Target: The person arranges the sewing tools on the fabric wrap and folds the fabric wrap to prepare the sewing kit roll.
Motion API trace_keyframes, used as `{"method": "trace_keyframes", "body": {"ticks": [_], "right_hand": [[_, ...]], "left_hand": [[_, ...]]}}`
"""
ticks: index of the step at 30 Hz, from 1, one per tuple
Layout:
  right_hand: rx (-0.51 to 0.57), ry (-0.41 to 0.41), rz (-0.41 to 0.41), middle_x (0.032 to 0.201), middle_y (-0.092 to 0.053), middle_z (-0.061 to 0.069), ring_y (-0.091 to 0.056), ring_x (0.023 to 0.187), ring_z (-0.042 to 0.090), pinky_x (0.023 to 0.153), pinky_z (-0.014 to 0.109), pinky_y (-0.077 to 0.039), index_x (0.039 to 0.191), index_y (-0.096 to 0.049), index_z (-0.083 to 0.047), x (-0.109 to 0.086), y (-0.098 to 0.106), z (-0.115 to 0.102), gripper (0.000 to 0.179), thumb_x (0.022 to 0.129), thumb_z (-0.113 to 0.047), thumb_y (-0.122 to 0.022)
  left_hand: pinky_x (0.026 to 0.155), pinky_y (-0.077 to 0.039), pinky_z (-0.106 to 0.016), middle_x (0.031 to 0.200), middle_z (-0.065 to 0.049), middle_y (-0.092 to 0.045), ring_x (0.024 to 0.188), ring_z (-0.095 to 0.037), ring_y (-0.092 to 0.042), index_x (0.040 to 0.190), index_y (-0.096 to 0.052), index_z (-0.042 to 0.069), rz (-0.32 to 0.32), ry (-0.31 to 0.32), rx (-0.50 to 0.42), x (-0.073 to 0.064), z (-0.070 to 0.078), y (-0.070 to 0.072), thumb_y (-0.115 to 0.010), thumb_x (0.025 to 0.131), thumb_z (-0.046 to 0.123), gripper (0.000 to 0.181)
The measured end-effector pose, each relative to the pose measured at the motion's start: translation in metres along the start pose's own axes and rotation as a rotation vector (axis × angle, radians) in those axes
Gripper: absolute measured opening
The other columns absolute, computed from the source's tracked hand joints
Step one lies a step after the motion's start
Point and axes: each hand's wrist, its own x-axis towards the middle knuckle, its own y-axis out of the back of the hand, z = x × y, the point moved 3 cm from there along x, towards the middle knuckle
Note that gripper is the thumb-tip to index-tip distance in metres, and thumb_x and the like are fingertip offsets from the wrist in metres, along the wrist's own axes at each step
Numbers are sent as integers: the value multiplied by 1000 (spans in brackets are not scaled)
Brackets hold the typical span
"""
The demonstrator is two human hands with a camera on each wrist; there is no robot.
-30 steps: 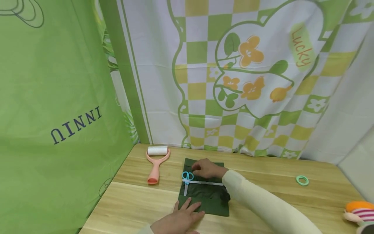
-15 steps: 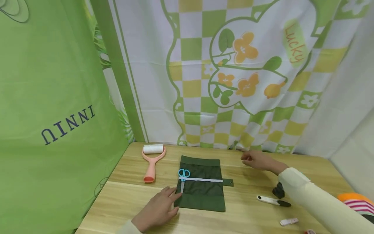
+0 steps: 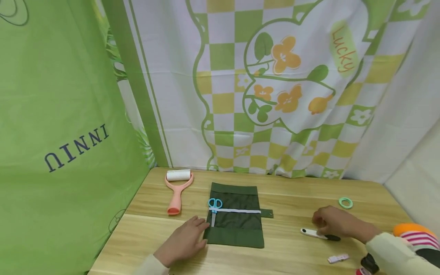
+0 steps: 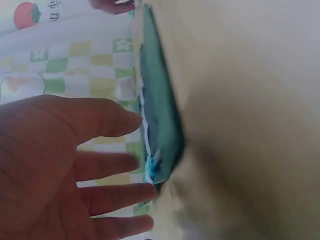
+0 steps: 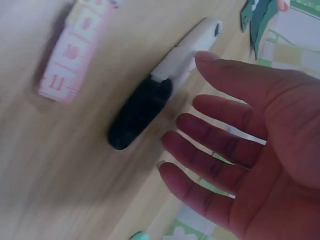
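Observation:
My left hand [image 3: 182, 240] lies with extended fingers at the left edge of a dark green fabric tool roll [image 3: 237, 237], which is spread flat. Blue-handled scissors [image 3: 215, 204] are tucked under the roll's white elastic band [image 3: 240, 211]. In the left wrist view that hand [image 4: 75, 160] has its fingers spread beside the roll. My right hand [image 3: 338, 222] is over a slim tool [image 5: 142, 110] with a white body and black end, lying on the table. The right wrist view shows loosely bent fingers, the thumb tip right at the white part, nothing gripped.
A folded pink-and-white measuring tape [image 3: 338, 258] lies in front of the right hand. Behind it is a pale green ring [image 3: 340, 203]. A pink lint roller [image 3: 176, 193] lies left of the roll; a striped stuffed toy [image 3: 416, 240] sits at the right edge.
My right hand has left the scissors on the fabric roll and moved right to the white-and-black tool. My left hand has shifted from the roll's front to its left edge.

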Motion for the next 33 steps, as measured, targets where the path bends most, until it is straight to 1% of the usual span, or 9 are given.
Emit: {"method": "trace_keyframes", "body": {"ticks": [2,5,7,10,13,20,23,26,33], "right_hand": [[3,-8,3,88,-67,-7,-55,76,-1,63,25,-46,99,-71,-10,-2,-2,2,29,81,-30,-83],[25,4,8,90,-68,-5,-56,78,-1,64,24,-48,102,-72,-8,-1,-4,4,33,80,-30,-83],[44,29,4,90,-69,-5,-56,78,-2,64,24,-48,102,-72,-7,0,-7,4,34,80,-31,-83],[68,72,-8,89,-67,-7,-54,77,-4,64,22,-46,103,-72,-8,2,-10,2,36,79,-33,-84],[73,114,-24,84,-61,-10,-48,74,-5,61,20,-42,101,-70,-11,3,-13,0,35,79,-34,-84],[120,105,-58,81,-58,-10,-47,71,-4,60,21,-40,101,-66,-14,2,-13,-6,34,78,-30,-85],[119,113,-53,79,-57,-11,-46,70,-4,59,20,-40,97,-66,-17,2,-15,-8,26,80,-25,-84],[99,105,-38,74,-54,-15,-44,66,-7,57,18,-39,89,-65,-21,5,-16,-8,18,82,-24,-82],[55,50,33,69,-54,-14,-41,61,-7,54,18,-37,80,-65,-20,11,-12,-8,16,82,-20,-81]], "left_hand": [[111,-43,-52,144,-18,-56,137,-43,-49,143,-52,3,20,6,-47,13,-6,4,-67,93,34,61],[112,-41,-55,151,-23,-47,142,-47,-41,152,-38,2,4,5,-90,33,-14,9,-74,88,39,81],[114,-39,-56,155,-25,-40,145,-50,-35,156,-31,4,-40,-1,-73,43,-18,10,-78,83,47,97],[115,-36,-57,160,-27,-31,147,-53,-27,159,-23,5,-129,-4,-58,52,-23,10,-85,72,56,119],[118,-31,-58,163,-29,-21,150,-53,-19,160,-17,4,-201,7,-56,58,-28,8,-89,65,58,131],[121,-27,-57,168,-23,-10,154,-48,-9,162,-9,9,-241,15,-57,73,-36,5,-92,60,56,140],[121,-25,-58,168,-22,-13,154,-47,-10,162,-10,8,-280,36,-74,76,-36,2,-92,60,55,139],[122,-23,-57,167,-21,-18,155,-45,-13,162,-13,8,-304,55,-51,76,-36,0,-91,61,56,136],[122,-25,-56,165,-21,-24,155,-40,-19,160,-22,4,-275,31,46,76,-26,1,-87,62,64,131]]}}
